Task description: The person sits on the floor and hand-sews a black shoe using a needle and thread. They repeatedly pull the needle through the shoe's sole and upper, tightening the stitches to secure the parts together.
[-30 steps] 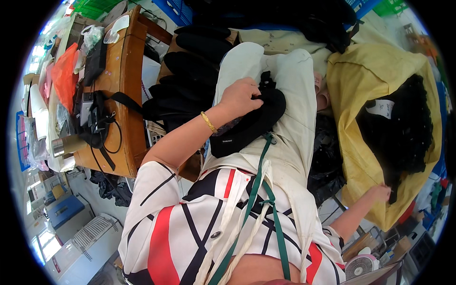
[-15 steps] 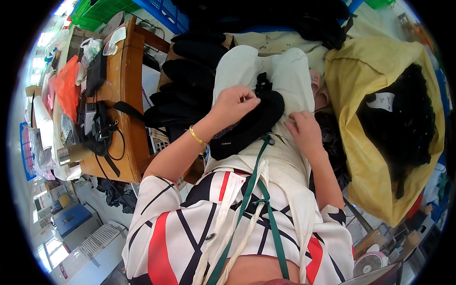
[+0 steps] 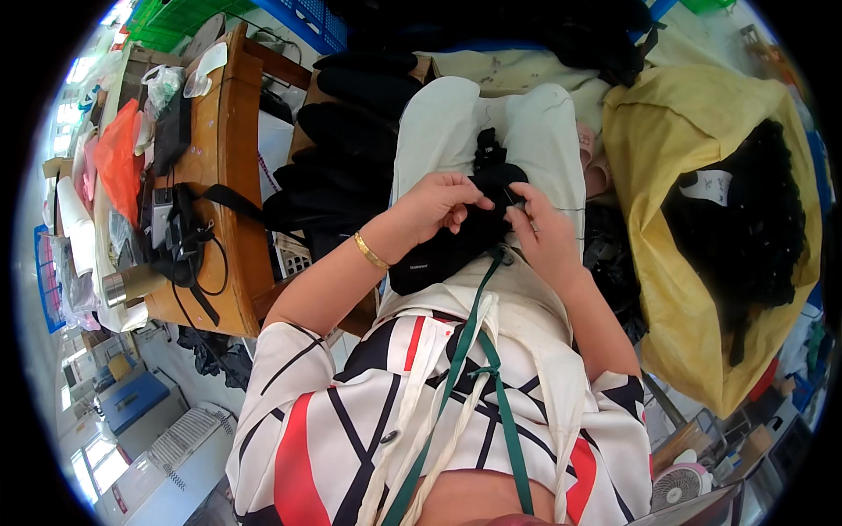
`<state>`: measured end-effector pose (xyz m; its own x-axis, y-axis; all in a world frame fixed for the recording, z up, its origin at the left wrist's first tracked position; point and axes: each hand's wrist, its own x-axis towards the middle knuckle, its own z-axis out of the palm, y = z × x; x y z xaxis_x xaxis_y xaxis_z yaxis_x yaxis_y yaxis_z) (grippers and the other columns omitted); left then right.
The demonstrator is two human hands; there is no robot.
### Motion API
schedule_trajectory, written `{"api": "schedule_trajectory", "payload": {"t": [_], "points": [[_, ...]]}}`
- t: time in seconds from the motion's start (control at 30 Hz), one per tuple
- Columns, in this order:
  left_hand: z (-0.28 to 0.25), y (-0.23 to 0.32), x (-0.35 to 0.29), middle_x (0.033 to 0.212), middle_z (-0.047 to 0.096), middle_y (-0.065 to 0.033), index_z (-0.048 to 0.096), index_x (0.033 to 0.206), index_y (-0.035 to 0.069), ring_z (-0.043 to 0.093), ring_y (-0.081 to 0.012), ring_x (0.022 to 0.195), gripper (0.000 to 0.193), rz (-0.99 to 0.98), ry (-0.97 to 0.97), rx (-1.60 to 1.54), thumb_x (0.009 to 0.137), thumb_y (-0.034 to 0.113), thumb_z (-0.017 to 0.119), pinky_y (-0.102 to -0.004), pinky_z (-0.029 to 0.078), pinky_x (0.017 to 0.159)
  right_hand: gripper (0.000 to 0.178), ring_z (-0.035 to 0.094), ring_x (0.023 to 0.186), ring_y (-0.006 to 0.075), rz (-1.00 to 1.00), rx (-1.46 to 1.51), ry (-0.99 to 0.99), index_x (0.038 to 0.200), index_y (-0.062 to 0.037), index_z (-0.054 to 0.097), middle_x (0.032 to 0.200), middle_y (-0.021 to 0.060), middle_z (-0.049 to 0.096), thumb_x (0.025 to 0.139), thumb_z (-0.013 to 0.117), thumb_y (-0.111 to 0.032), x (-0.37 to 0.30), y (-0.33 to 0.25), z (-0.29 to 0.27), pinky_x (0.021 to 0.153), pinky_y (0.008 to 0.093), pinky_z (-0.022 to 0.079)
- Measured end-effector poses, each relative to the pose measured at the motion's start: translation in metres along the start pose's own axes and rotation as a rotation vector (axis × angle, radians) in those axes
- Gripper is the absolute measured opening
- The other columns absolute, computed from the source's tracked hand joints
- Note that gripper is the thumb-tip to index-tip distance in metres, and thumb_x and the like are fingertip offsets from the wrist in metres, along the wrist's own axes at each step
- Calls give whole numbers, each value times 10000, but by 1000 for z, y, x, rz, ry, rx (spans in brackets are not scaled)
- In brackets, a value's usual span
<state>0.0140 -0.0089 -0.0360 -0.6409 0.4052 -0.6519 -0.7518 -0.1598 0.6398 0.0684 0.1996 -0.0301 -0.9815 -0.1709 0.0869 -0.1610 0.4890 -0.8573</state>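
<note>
Across my lap, on the pale apron (image 3: pixel 438 123), rests a rounded black fabric piece (image 3: pixel 438 263) with a small light label near its lower edge. A small black frilly bit (image 3: pixel 488 151) lies just beyond it. My left hand (image 3: pixel 441 209), with a gold bracelet at the wrist, is closed in a pinch over the black piece. Opposite it, my right hand (image 3: pixel 541 230) bends thumb and forefinger toward each other at the piece's right edge, around something thin and too small to name. A fine dark thread (image 3: pixel 572 209) shows by the right hand.
Several black padded pieces (image 3: pixel 351 131) are stacked left of my lap. A wooden table (image 3: pixel 230 131) with a black strap, cords and bags stands farther left. A yellow sack (image 3: pixel 645 175) of black items sits at the right. Beyond my knees is a blue crate (image 3: pixel 307 22).
My right hand has moved left and up from the apron to the black piece, close to my left hand. The left hand has come slightly lower and right.
</note>
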Motion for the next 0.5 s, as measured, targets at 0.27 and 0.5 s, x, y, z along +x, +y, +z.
{"api": "schedule_trajectory", "payload": {"t": [0.27, 0.5], "points": [[-4, 2, -8, 653, 561, 16, 600, 905, 63, 470, -41, 504, 93, 135, -64, 623, 947, 146, 594, -192, 422, 480, 40, 602, 651, 288, -302, -420, 17, 873, -104, 633, 753, 83, 552, 837, 651, -99, 37, 15, 17, 559, 387, 487], [-17, -4, 5, 757, 588, 9, 616, 966, 59, 523, -47, 599, 117, 72, 32, 386, 951, 175, 620, -193, 457, 521, 101, 597, 700, 267, -236, -149, -1, 909, -95, 648, 797, 66, 564, 816, 683, -83, 36, 23, 28, 561, 358, 473]]}}
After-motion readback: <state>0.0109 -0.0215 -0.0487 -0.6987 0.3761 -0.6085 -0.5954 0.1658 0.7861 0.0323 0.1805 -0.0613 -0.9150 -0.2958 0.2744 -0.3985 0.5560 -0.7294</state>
